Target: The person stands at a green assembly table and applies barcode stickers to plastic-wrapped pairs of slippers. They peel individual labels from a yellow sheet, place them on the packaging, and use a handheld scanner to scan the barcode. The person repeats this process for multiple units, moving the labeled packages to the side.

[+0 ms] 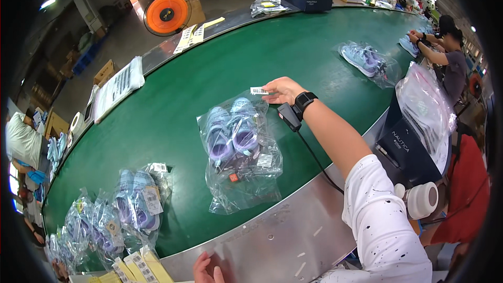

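My right hand (285,91) reaches out over the green belt and pinches a small white barcode label (258,90) between thumb and fingers. The label is at the upper right edge of a clear plastic bag (246,191); whether it is stuck to the bag, I cannot tell. Inside the bag lies a pair of light blue and lilac shoes (233,133), side by side. A white sticker (264,160) and an orange-red sticker (233,177) show on the bag's lower part. Low in the picture, my left hand (208,270) is partly cut off, its fingers apart and holding nothing, near the metal table edge.
Several bagged shoe pairs (139,199) lie at the left, beside yellow label sheets (140,268). Another bagged pair (361,58) is at the far right. A dark blue box (403,149) with plastic bags stands to my right, near a white-lidded container (422,200). A co-worker (453,52) handles shoes beyond.
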`<state>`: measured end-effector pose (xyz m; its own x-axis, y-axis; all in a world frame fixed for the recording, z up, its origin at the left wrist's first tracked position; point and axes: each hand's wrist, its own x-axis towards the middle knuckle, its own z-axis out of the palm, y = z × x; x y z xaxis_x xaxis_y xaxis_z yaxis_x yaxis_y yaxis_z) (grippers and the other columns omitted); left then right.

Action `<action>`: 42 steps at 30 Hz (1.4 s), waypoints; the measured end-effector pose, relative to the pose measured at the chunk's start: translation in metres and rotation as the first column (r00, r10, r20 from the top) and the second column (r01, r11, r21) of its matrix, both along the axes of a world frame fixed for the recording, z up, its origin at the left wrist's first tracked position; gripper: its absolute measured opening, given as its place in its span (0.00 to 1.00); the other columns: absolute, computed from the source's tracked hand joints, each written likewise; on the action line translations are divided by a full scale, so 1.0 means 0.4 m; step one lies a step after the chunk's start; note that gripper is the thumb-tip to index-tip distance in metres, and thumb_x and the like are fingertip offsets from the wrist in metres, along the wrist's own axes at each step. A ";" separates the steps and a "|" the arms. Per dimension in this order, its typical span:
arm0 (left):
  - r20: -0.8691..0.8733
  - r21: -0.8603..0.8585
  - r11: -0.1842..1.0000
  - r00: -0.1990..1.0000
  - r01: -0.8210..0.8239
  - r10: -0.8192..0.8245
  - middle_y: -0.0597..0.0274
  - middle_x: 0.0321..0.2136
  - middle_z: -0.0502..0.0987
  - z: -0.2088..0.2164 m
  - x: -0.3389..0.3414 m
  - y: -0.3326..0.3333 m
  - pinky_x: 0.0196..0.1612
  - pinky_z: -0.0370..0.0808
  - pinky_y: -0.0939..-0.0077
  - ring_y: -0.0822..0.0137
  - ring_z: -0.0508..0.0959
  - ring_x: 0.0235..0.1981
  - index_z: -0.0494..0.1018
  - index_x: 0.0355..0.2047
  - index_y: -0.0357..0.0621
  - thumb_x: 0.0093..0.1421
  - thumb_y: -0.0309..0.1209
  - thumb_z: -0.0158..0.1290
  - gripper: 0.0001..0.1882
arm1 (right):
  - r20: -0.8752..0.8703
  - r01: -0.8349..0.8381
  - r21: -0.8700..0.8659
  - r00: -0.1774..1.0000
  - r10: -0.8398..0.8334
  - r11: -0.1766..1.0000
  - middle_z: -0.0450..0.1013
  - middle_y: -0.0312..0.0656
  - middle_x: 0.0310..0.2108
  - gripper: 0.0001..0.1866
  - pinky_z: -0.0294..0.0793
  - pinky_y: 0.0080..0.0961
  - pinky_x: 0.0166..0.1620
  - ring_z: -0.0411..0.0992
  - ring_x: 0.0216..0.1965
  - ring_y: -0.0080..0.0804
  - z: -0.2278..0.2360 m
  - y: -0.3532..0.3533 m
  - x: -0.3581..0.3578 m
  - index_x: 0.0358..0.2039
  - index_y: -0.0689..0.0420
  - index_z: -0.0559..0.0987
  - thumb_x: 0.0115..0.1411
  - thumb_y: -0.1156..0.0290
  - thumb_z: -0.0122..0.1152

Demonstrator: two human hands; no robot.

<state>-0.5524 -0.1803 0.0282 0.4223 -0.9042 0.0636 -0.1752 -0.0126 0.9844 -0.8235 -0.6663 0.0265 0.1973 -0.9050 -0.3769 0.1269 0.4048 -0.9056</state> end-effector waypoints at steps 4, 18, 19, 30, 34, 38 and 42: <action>0.009 0.001 1.000 1.000 0.001 -0.001 0.49 0.56 0.66 0.000 -0.006 0.000 0.58 0.65 0.67 0.58 0.69 0.55 0.68 0.48 0.35 0.62 0.20 0.49 0.14 | 0.062 0.008 -0.030 0.998 -0.006 1.000 0.76 0.50 0.35 0.07 0.79 0.35 0.39 0.76 0.34 0.39 -0.034 0.003 0.037 0.34 0.64 0.74 0.55 0.77 0.60; 0.061 0.007 0.999 0.998 0.035 -0.036 0.46 0.56 0.66 -0.015 -0.008 -0.015 0.59 0.65 0.64 0.55 0.68 0.56 0.67 0.50 0.35 0.62 0.24 0.51 0.16 | -0.405 -0.031 -0.767 0.798 -0.447 0.640 0.75 0.47 0.41 0.32 0.75 0.26 0.43 0.75 0.40 0.33 -0.016 0.065 0.045 0.56 0.60 0.67 0.49 0.82 0.61; 0.042 0.002 0.998 0.997 -0.067 0.067 0.46 0.53 0.67 -0.017 -0.019 -0.018 0.62 0.59 0.63 0.56 0.66 0.57 0.70 0.43 0.35 0.53 0.17 0.50 0.15 | -0.456 -0.193 -0.821 0.788 -0.413 0.537 0.73 0.48 0.45 0.30 0.73 0.29 0.47 0.72 0.45 0.36 -0.001 0.101 0.080 0.56 0.59 0.68 0.50 0.79 0.62; 0.175 -0.113 0.993 0.983 -0.030 0.049 0.52 0.49 0.74 -0.069 0.029 -0.002 0.51 0.71 0.69 0.59 0.75 0.50 0.72 0.42 0.37 0.56 0.25 0.55 0.13 | -0.634 -0.586 -0.770 0.747 -0.200 0.252 0.70 0.50 0.52 0.21 0.63 0.30 0.57 0.68 0.54 0.41 0.183 0.444 0.178 0.52 0.63 0.72 0.58 0.76 0.57; 0.127 -0.137 0.988 0.988 -0.068 0.085 0.53 0.48 0.74 -0.062 0.021 0.025 0.50 0.72 0.71 0.58 0.75 0.48 0.72 0.42 0.38 0.55 0.25 0.55 0.13 | -0.682 -0.747 -0.538 0.658 0.318 0.391 0.75 0.40 0.33 0.08 0.69 0.17 0.42 0.72 0.35 0.24 0.157 0.690 0.222 0.36 0.66 0.77 0.56 0.78 0.56; 0.066 -0.082 0.993 0.994 -0.087 0.092 0.55 0.47 0.75 -0.018 0.009 0.052 0.47 0.73 0.71 0.58 0.76 0.46 0.72 0.42 0.39 0.54 0.26 0.56 0.14 | -0.114 -0.694 -0.535 0.625 0.772 0.482 0.70 0.55 0.43 0.15 0.73 0.33 0.45 0.71 0.42 0.40 0.270 0.960 0.283 0.36 0.68 0.79 0.59 0.68 0.51; 0.326 -0.059 0.997 0.943 -0.058 0.074 0.54 0.46 0.75 0.017 0.026 0.118 0.46 0.74 0.70 0.57 0.76 0.46 0.73 0.42 0.40 0.53 0.25 0.57 0.15 | 0.435 -0.573 -0.693 0.153 0.888 0.438 0.67 0.63 0.43 0.26 0.72 0.44 0.49 0.70 0.44 0.51 0.340 1.104 0.274 0.36 0.68 0.79 0.64 0.55 0.45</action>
<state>-0.5419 -0.1333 0.0349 0.4293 -0.8677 0.2505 -0.4882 0.0104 0.8727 -0.7140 -0.2249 0.1625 0.8521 -0.1672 0.4960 0.5168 0.4196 -0.7462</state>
